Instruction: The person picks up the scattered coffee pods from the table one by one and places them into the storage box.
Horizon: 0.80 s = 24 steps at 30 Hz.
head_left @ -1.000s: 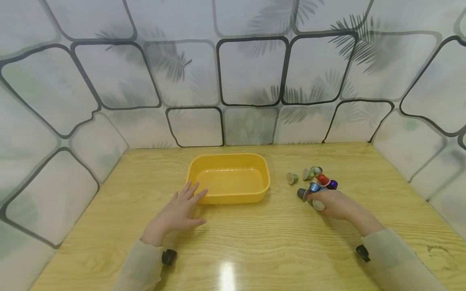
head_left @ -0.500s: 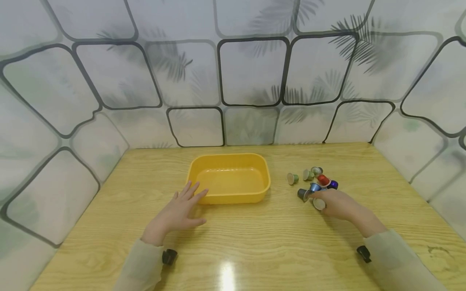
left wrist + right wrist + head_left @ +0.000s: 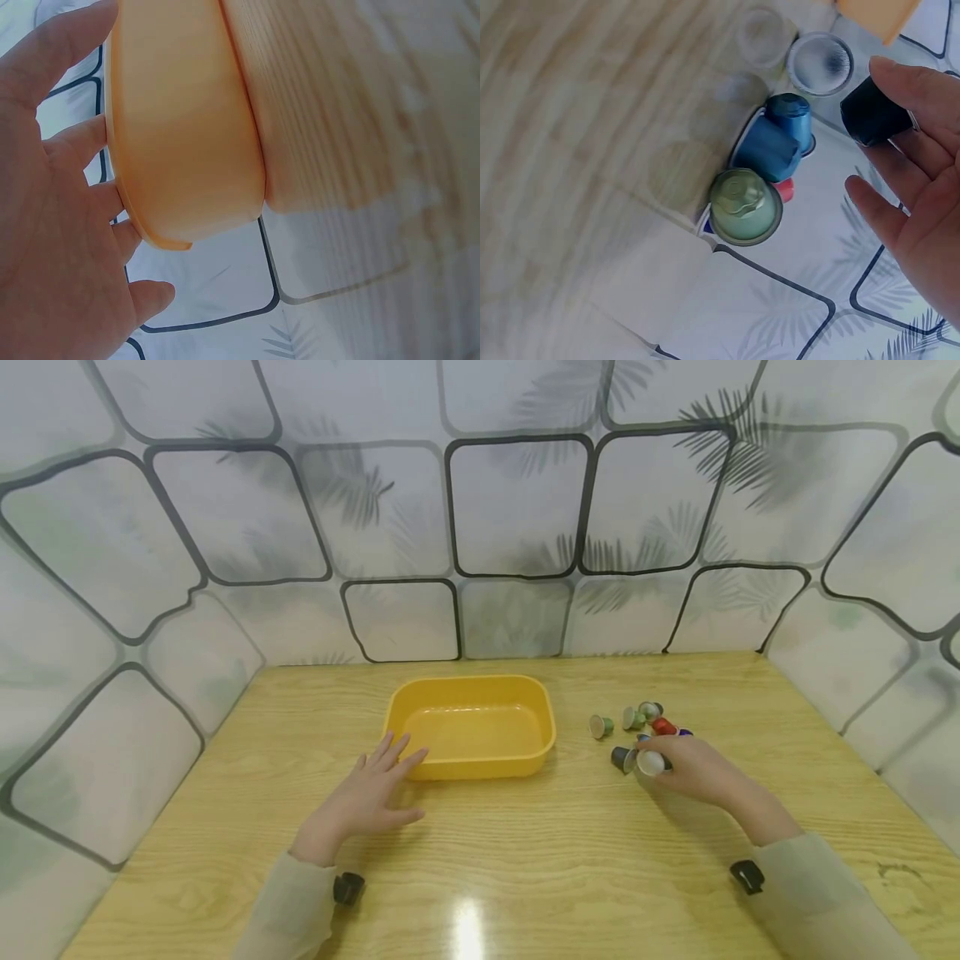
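Your table [image 3: 480, 868] carries the yellow tray [image 3: 472, 769], set near its middle. The tray looks like smooth plastic, so expect it to be light, fairly stiff and apt to slide; its rim gives the best hold.

Your left hand [image 3: 358, 808] reaches forward, palm down, fingers straight and spread wide, the tips at the tray's near left corner. Your right hand [image 3: 697, 768] comes in low from the right, wrist slightly bent, with thumb and fingers pinching the dark capsule [image 3: 874, 114].

That capsule sits in your fingertips just beside the loose cluster right of the tray, its pale lid facing you. It should be very light, with firm but dentable walls and a smooth skin that may slip; pinch the sides and spare the lid. Nearest it lie a grey capsule [image 3: 621, 759], blue capsules [image 3: 765, 150] and a red capsule [image 3: 663, 727].
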Tool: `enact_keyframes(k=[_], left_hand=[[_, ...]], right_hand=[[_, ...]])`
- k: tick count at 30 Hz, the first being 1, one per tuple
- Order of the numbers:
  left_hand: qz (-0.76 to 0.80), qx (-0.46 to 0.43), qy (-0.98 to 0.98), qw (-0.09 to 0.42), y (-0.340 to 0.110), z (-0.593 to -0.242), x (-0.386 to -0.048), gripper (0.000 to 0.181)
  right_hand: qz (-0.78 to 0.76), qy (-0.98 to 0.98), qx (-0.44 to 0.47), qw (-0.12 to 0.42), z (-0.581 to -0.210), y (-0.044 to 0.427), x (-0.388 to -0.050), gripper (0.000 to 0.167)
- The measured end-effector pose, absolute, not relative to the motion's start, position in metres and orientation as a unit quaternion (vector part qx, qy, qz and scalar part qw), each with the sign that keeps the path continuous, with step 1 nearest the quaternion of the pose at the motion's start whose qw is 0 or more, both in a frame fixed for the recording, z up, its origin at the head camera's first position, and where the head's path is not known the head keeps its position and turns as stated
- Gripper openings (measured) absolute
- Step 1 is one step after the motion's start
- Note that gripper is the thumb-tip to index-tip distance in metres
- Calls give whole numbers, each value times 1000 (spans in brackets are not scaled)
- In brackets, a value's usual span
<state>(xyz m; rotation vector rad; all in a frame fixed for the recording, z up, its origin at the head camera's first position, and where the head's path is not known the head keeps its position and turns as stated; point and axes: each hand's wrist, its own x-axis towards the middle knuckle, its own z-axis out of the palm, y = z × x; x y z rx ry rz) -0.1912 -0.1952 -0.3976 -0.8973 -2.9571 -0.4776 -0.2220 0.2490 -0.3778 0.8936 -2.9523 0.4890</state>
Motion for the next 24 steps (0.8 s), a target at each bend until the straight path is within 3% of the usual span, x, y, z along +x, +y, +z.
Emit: enact_keyframes(k=[16, 24], left_hand=[[-157, -282, -947, 2, -196, -397, -192, 78], [-151, -275, -949, -1, -195, -397, -191, 78]], right_hand=[[171, -931, 313, 78, -371, 238, -222, 38], [196, -932, 298, 60, -374, 225, -229, 45]])
